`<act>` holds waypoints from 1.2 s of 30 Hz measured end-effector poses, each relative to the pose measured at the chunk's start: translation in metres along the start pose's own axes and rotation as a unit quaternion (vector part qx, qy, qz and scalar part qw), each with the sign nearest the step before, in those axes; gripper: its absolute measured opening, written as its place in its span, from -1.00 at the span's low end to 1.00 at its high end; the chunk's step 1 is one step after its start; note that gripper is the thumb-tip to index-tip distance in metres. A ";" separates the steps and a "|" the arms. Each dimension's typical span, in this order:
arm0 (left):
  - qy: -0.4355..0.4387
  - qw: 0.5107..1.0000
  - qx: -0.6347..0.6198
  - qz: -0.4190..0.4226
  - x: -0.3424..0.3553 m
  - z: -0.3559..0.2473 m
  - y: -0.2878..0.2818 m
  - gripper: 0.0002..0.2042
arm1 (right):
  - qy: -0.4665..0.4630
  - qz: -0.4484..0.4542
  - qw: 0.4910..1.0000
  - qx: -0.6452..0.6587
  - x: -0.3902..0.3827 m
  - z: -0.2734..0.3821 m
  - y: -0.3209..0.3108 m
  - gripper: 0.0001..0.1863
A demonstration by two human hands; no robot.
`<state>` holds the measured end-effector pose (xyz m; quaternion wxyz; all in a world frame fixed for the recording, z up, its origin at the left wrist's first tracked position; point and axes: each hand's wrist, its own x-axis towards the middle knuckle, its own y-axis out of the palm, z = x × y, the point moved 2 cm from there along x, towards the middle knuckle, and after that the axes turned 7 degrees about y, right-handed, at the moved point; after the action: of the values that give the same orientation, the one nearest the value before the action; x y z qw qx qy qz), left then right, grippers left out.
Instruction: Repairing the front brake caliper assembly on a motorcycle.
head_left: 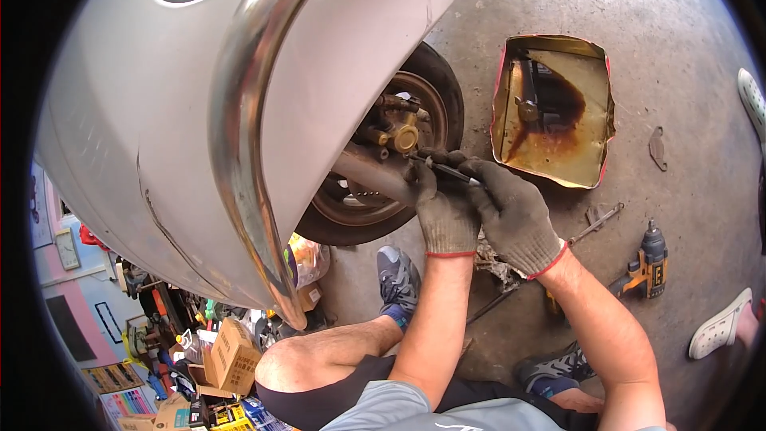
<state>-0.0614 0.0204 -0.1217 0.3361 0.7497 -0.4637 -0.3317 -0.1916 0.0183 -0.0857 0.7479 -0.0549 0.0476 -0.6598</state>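
Note:
My left hand (447, 215), in a grey knit glove with a red cuff, has curled fingers around the front of a slender dark tool (463, 177), beside the scooter's wheel (447, 96). My right hand (519, 223), gloved alike, grips the rear of this tool. Its tip points toward the brass-coloured brake caliper (405, 137) and nearby bolts on the grey fork arm (363, 172); exact contact is hard to make out. The pale scooter body (159, 96) with a chrome guard (239, 136) overhangs the wheel from the left.
An oil-stained metal tray (590, 160) lies right of the wheel. A small plate (657, 148), a wrench (594, 223), rags (499, 267) and a cordless impact driver (654, 263) lie on the concrete. Another person's clogged foot (722, 327) is at right. Boxes (235, 355) clutter the lower left.

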 end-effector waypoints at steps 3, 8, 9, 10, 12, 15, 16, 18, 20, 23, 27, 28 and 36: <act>-0.013 0.999 -0.033 -0.002 0.000 -0.003 0.005 -0.82 | -0.015 -0.001 0.999 -0.044 0.002 0.011 -0.001 -0.71; -0.003 1.000 -0.012 0.012 0.006 -0.004 -0.001 -0.79 | -0.004 -0.005 0.995 -0.100 0.004 0.019 -0.001 -0.73; 0.004 1.000 0.029 -0.012 0.008 -0.006 -0.007 -0.81 | -0.027 -0.022 0.993 -0.109 0.004 0.021 0.000 -0.74; 0.005 0.999 0.029 -0.013 0.009 -0.007 -0.010 -0.81 | -0.051 -0.039 0.991 -0.117 0.004 0.026 0.002 -0.76; -0.017 0.998 -0.026 -0.048 0.010 -0.007 -0.011 -0.81 | -0.043 -0.011 0.985 -0.169 0.009 0.041 0.001 -0.75; -0.015 1.000 0.001 -0.019 0.000 -0.007 0.005 -0.80 | -0.026 0.009 0.968 -0.249 0.013 0.049 0.011 -0.72; -0.017 1.000 0.001 -0.021 -0.002 -0.006 0.010 -0.80 | -0.018 0.001 0.961 -0.275 0.013 0.048 0.014 -0.70; 0.016 0.999 0.036 -0.021 -0.004 -0.006 0.017 -0.76 | -0.014 0.011 0.966 -0.257 0.014 0.039 0.020 -0.70; -0.009 0.999 -0.003 -0.035 0.000 -0.008 0.003 -0.75 | -0.012 0.020 0.971 -0.238 0.011 0.037 0.022 -0.70; -0.041 0.998 0.001 -0.043 0.001 -0.016 -0.008 -0.74 | 0.036 0.010 0.996 -0.087 0.007 0.045 0.019 -0.51; -0.026 1.000 0.004 -0.008 0.000 -0.011 0.005 -0.71 | 0.034 0.050 0.980 -0.190 0.007 0.041 0.005 -0.47; -0.026 1.000 0.003 -0.011 -0.001 -0.009 0.008 -0.71 | -0.003 0.052 0.981 -0.189 0.007 0.039 0.004 -0.46; 0.027 0.997 0.036 -0.057 0.003 -0.010 0.016 -0.62 | 0.091 0.043 0.995 0.002 0.010 0.028 0.013 -0.73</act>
<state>-0.0603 0.0145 -0.1039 0.3019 0.7954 -0.4226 -0.3126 -0.1739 0.0104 -0.0601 0.7683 0.0090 0.1167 -0.6293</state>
